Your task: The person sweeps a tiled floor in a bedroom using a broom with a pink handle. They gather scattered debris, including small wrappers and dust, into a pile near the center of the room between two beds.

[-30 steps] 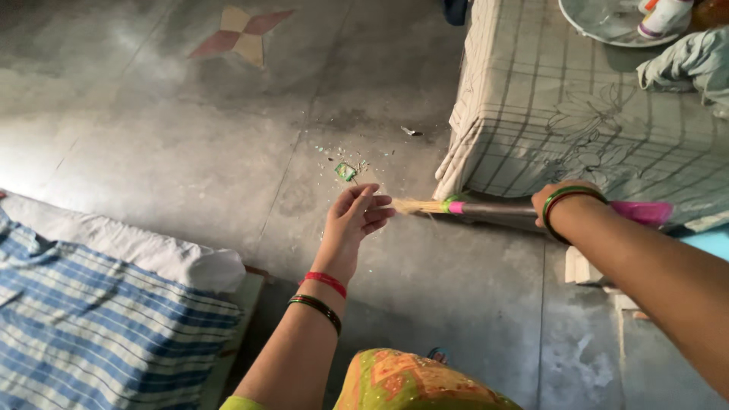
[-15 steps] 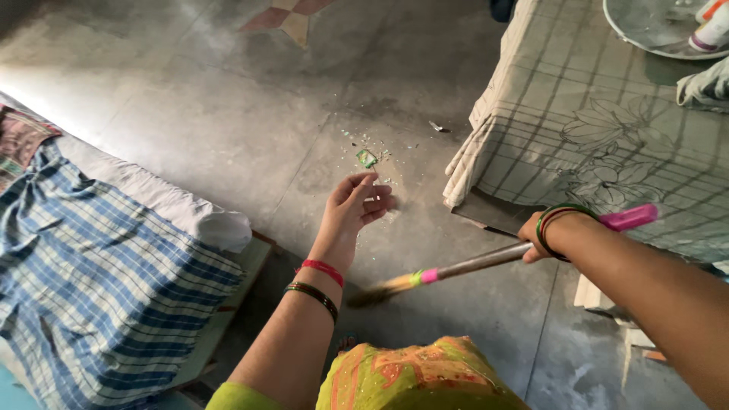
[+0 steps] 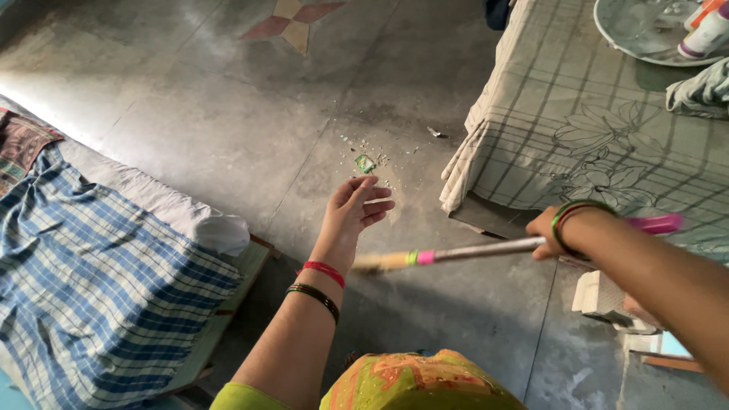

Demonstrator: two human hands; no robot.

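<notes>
Grey, worn concrete floor (image 3: 190, 144) filled most of the view, with a small scatter of pale crumbs and a green scrap of litter (image 3: 366, 162) lying near its middle. The left hand (image 3: 351, 215) hung just at 6 o'clock of that litter, palm turned up, its fingers (image 3: 377, 205) loosely spread and holding nothing; red and dark bangles ringed the wrist. At 3 o'clock of it the right hand (image 3: 548, 231) was closed around the grey handle of a straw-headed broom with pink and green bands (image 3: 456, 251), which ran nearly level across the floor toward 9 o'clock. Its bristle end was blurred and seemed to pass just below the left hand, though whether it touched the floor could not be told. A pink tip of the handle stuck out past the right wrist. At 2 o'clock stood a bed with a grey-green checked floral sheet (image 3: 607, 129), carrying a round metal tray (image 3: 638, 30). At 8 o'clock lay a blue-and-white checked mattress cover (image 3: 91, 273).
</notes>
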